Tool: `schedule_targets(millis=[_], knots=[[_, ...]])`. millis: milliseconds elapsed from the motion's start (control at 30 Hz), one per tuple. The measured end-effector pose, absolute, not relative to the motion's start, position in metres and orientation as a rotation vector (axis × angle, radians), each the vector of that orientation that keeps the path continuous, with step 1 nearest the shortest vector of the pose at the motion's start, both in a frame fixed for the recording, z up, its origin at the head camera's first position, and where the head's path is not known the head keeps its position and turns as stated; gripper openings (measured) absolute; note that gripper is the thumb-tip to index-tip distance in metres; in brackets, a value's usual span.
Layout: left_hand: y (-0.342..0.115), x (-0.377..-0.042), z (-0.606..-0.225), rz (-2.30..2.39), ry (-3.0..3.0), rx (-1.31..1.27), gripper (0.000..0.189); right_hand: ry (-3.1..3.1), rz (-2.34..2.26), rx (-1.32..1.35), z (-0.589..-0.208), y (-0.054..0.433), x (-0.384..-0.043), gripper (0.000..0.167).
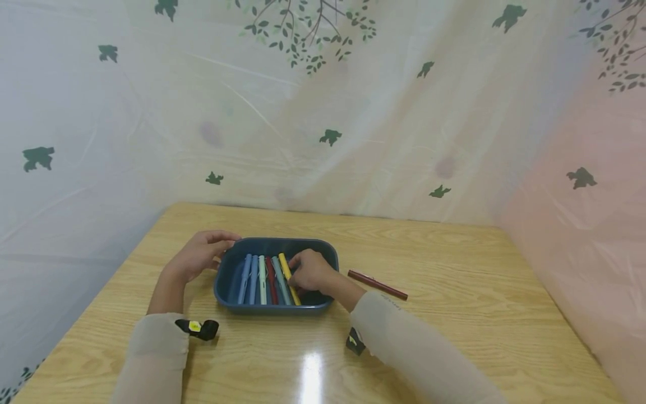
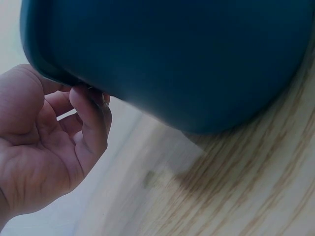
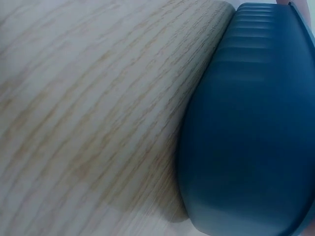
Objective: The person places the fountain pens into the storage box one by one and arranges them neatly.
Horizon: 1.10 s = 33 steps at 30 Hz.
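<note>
A dark blue plastic tray [image 1: 232, 307] with rounded corners sits on the table. Inside it several pens lie side by side: two blue pens [image 1: 244, 279], a pale green pen [image 1: 262, 280], a dark red pen [image 1: 272, 280], a grey-blue pen [image 1: 282, 281] and a yellow pen [image 1: 286, 268]. My left hand [image 1: 199, 257] grips the tray's left end; in the left wrist view its thumb and fingers [image 2: 91, 115] meet at the rim. Reaching in over the right side, my right hand [image 1: 314, 272] pinches the yellow pen, partly hiding it. The right wrist view shows only the tray's outside wall [image 3: 251, 132].
Another dark red pen [image 1: 377, 284] lies on the wooden table [image 1: 454, 314] just right of the tray. A patterned cloth [image 1: 282, 140] hangs behind the table and along its sides. Both wrists carry small black devices [image 1: 202, 329].
</note>
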<state>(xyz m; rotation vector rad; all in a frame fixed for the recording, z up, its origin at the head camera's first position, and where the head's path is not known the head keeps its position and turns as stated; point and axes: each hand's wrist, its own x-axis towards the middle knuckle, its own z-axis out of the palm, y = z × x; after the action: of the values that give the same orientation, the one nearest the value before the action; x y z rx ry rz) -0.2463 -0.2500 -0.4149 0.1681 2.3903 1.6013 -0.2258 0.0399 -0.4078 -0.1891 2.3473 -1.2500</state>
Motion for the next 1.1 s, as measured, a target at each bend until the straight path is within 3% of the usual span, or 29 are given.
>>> schedule_targets(millis=[333, 1100], knots=[[-0.2501, -0.2451, -0.4146, 1.594, 2.397, 0.168, 0.037, 2.449, -1.093, -0.241, -0.4057, 0.0397, -0.2268, 0.031], [-0.2494, -0.2470, -0.4143, 1.590, 2.403, 0.156, 0.037, 2.268, -1.326, -0.079, -0.4113, 0.0412, -0.2256, 0.023]])
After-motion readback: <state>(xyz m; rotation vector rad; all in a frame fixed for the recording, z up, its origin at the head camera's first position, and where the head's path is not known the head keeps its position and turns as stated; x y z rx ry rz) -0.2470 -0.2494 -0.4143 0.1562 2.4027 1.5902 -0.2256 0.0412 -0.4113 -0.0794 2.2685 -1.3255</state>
